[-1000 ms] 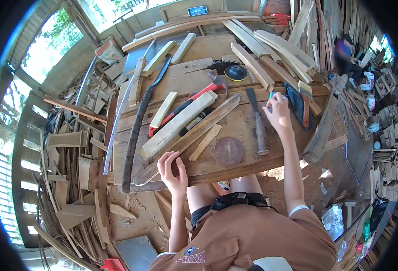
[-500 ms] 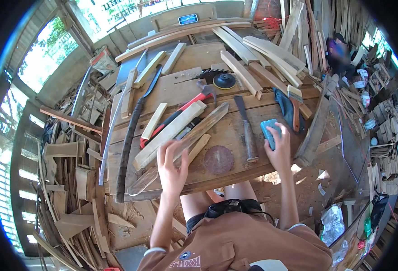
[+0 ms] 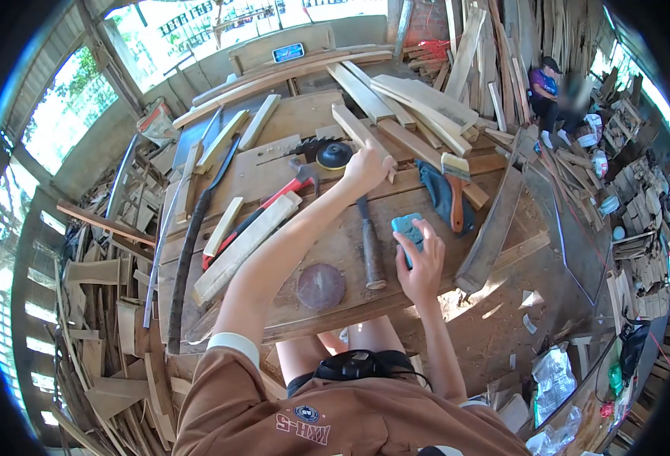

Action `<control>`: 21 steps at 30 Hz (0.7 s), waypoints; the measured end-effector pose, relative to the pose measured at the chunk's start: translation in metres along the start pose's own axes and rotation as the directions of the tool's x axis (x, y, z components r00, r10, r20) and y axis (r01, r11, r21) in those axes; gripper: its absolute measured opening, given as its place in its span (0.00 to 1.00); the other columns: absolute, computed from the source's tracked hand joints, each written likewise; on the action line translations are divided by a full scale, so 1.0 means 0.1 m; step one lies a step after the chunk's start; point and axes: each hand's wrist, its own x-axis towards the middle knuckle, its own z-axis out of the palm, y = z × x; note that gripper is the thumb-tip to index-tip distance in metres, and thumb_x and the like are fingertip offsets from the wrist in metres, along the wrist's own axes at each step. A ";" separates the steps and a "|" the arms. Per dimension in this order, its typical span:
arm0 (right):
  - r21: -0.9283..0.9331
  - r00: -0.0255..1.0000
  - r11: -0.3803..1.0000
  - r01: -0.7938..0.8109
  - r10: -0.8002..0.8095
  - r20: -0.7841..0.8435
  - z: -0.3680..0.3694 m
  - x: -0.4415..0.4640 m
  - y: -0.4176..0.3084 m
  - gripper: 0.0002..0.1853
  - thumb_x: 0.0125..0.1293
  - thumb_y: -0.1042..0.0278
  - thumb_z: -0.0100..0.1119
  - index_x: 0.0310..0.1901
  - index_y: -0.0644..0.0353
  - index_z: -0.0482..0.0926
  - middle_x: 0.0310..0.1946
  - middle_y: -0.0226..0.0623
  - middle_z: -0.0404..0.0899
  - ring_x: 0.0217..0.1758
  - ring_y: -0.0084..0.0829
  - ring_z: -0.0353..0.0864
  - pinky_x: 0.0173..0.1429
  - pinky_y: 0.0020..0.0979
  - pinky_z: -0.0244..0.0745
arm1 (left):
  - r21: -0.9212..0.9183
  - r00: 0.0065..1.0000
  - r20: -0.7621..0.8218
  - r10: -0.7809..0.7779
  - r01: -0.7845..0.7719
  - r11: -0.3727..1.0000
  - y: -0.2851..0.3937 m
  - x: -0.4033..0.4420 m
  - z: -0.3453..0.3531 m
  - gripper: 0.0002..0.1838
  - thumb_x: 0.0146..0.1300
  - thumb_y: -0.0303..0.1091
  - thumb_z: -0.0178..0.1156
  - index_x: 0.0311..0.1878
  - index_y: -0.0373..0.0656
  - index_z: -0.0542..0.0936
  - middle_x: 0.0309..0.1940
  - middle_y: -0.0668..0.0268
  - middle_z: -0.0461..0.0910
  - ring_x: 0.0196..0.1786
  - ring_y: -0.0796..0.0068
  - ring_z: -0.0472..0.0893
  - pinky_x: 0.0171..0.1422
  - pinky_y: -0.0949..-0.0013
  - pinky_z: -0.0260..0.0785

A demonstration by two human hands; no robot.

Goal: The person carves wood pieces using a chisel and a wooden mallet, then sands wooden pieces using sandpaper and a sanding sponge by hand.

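My right hand [image 3: 423, 262] is closed on a light blue block [image 3: 408, 231] above the right front part of the wooden workbench [image 3: 335, 319]. Stretched across the bench, my left hand [image 3: 366, 169] is closed at the near end of a pale wooden strip [image 3: 354, 128]; its fingertips are partly hidden. Just left of that hand lies a black round disc [image 3: 334, 156]. A chisel [image 3: 371, 251] lies between my arms, and a brown round sanding disc [image 3: 321, 286] is beside my left forearm. The brush [image 3: 456, 182] rests on a blue cloth [image 3: 431, 185].
A red hammer [image 3: 298, 182], a long dark-handled blade [image 3: 198, 228] and wood pieces [image 3: 247, 245] lie on the left side. More planks [image 3: 426, 106] and a phone [image 3: 288, 52] are at the back. A person [image 3: 545, 91] sits at the far right.
My left hand has moved from the front left wood up and right to the pale strip. My right hand has lifted the blue block from near the cloth and brought it closer to me.
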 end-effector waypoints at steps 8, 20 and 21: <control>0.031 1.000 0.999 -0.010 0.011 -0.007 0.00 0.00 0.02 0.20 0.57 0.74 0.65 0.53 0.50 0.82 0.60 0.45 0.73 0.68 0.49 0.71 0.66 0.50 0.65 | -0.008 0.895 0.098 -0.435 0.438 0.899 0.15 0.51 0.27 0.73 0.47 0.61 0.72 0.70 0.07 0.37 0.43 0.45 0.86 0.44 0.54 0.89 0.46 0.64 0.83; 0.028 0.999 1.000 0.003 -0.002 -0.048 0.02 -0.02 0.03 0.19 0.59 0.73 0.65 0.53 0.48 0.82 0.59 0.43 0.73 0.66 0.49 0.72 0.65 0.50 0.66 | -0.568 0.990 0.011 -0.139 0.120 0.814 -0.36 -0.05 -0.89 0.28 0.52 0.50 0.72 0.41 0.29 0.85 0.30 0.59 0.87 0.33 0.76 0.85 0.41 0.67 0.77; 0.027 0.999 1.000 0.005 -0.004 -0.050 0.02 -0.02 0.03 0.19 0.59 0.72 0.65 0.53 0.48 0.82 0.59 0.43 0.73 0.66 0.49 0.72 0.65 0.50 0.66 | -0.558 0.994 -0.022 -0.103 0.073 0.827 -0.39 -0.25 -1.01 0.28 0.52 0.48 0.72 0.45 0.29 0.84 0.31 0.60 0.87 0.33 0.77 0.84 0.41 0.67 0.77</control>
